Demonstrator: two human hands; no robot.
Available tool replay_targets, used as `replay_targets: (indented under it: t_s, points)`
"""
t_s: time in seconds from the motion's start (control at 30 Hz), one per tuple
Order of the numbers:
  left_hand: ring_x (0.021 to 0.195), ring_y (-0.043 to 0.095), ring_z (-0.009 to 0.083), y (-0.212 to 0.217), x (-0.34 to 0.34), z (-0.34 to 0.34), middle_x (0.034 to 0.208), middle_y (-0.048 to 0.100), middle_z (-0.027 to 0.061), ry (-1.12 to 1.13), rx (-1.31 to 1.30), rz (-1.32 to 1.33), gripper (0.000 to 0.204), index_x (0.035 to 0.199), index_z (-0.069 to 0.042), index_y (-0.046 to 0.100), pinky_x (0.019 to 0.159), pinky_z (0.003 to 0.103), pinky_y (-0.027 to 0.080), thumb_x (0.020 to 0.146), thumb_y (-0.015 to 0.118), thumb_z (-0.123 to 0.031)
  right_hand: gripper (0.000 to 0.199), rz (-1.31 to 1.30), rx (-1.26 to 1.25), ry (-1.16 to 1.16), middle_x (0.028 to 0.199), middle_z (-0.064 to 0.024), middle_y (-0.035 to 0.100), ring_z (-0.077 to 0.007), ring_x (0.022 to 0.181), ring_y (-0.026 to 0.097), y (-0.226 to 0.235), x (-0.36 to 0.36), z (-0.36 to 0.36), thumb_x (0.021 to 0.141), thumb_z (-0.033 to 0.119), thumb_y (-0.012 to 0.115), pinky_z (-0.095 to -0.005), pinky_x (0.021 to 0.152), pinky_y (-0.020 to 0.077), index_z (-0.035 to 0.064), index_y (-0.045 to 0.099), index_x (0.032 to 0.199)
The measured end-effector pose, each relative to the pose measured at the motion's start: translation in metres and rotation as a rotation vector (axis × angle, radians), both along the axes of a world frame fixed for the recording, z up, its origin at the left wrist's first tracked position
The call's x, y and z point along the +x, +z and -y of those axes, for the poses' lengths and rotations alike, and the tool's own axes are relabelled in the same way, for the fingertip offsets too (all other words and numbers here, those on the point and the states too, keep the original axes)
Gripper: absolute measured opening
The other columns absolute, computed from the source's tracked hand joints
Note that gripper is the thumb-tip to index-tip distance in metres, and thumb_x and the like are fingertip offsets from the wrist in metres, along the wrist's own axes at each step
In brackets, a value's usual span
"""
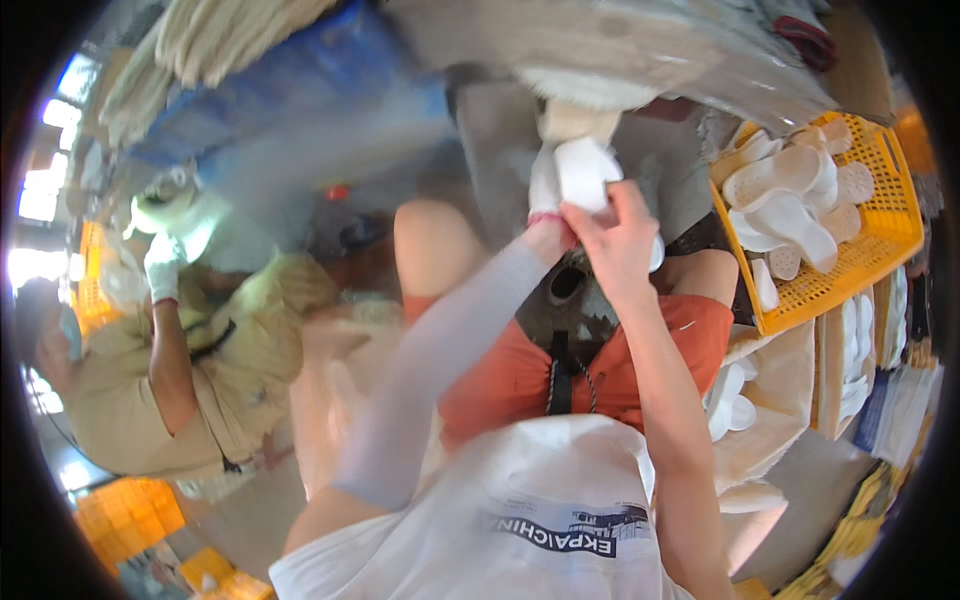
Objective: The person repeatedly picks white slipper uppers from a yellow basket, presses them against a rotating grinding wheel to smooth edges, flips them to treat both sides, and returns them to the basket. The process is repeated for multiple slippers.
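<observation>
Cluttered workshop floor, seen from above: a seated worker's left hand [545, 190], gloved in white, and bare right hand [615, 240] both close around a white shoe sole [585, 170] held above the knees, apparently for inspection, though blur obscures detail. More soles fill a yellow crate [880, 240] within reach.

surface: grey floor [500, 130] | on it: yellow crate [880, 235] of white soles [790, 175] | orange crates [130, 515]
</observation>
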State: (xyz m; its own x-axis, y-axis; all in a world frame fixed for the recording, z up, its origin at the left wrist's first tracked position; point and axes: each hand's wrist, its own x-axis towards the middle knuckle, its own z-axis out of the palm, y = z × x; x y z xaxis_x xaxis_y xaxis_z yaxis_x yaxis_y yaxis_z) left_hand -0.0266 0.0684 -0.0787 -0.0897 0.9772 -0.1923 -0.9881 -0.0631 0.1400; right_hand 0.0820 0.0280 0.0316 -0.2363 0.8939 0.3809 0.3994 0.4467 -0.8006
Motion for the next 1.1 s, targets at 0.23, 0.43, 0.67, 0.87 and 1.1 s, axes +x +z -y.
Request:
replay_targets:
  t_s: [0.23, 0.43, 0.67, 0.87, 1.1]
  points:
    - [0.099, 0.071, 0.0269, -0.002, -0.007, -0.005, 0.112, 0.075, 0.0106, -0.093, -0.452, -0.279, 0.041, 0.115, -0.008, 0.068, 0.087, 0.042, 0.057, 0.111, 0.034, -0.031, 0.057, 0.083, -0.411, 0.332, 0.111, -0.0184, 0.074, -0.0204, 0.099, 0.070, 0.023, 0.012, 0.005, 0.086, 0.024, 0.081, -0.0349, 0.090, 0.0545, -0.0008, 0.059, 0.133]
    - [0.092, 0.065, 0.0259, 0.002, -0.033, -0.037, 0.107, 0.069, 0.0073, -0.014, -0.371, -0.141, 0.046, 0.122, -0.011, 0.064, 0.079, 0.039, 0.055, 0.109, 0.038, -0.046, 0.037, 0.570, -0.115, 0.246, 0.088, -0.0298, 0.069, -0.0481, 0.084, 0.068, 0.060, 0.002, 0.015, 0.087, 0.012, 0.069, -0.0532, 0.075, 0.0560, -0.0056, 0.057, 0.117]
    - [0.090, 0.063, 0.0262, -0.044, -0.020, -0.023, 0.105, 0.067, 0.0081, -0.088, -0.370, -0.277, 0.051, 0.126, -0.011, 0.062, 0.075, 0.042, 0.056, 0.108, 0.039, -0.052, 0.028, 0.356, -0.226, 0.262, 0.079, -0.0258, 0.065, -0.0489, 0.077, 0.067, 0.086, 0.036, 0.043, 0.087, 0.001, 0.069, -0.0526, 0.064, 0.0522, -0.0015, 0.054, 0.111]
    - [0.098, 0.070, 0.0265, -0.009, -0.034, -0.019, 0.114, 0.071, 0.0103, -0.043, -0.438, -0.190, 0.046, 0.124, -0.008, 0.065, 0.079, 0.041, 0.059, 0.107, 0.043, -0.044, 0.022, 0.236, 0.065, 0.181, 0.076, -0.0264, 0.064, -0.0476, 0.074, 0.066, -0.009, 0.038, 0.005, 0.089, 0.001, 0.067, -0.0539, 0.063, 0.0505, -0.0024, 0.054, 0.106]
    - [0.105, 0.066, 0.0251, 0.016, -0.006, 0.016, 0.121, 0.068, 0.0089, -0.016, -0.287, -0.607, 0.041, 0.125, -0.006, 0.063, 0.086, 0.039, 0.056, 0.107, 0.046, -0.038, 0.022, 0.197, 0.134, -0.040, 0.067, -0.0234, 0.064, -0.0453, 0.064, 0.066, -0.028, -0.021, -0.025, 0.091, 0.016, 0.071, -0.0516, 0.060, 0.0526, -0.0009, 0.059, 0.100]
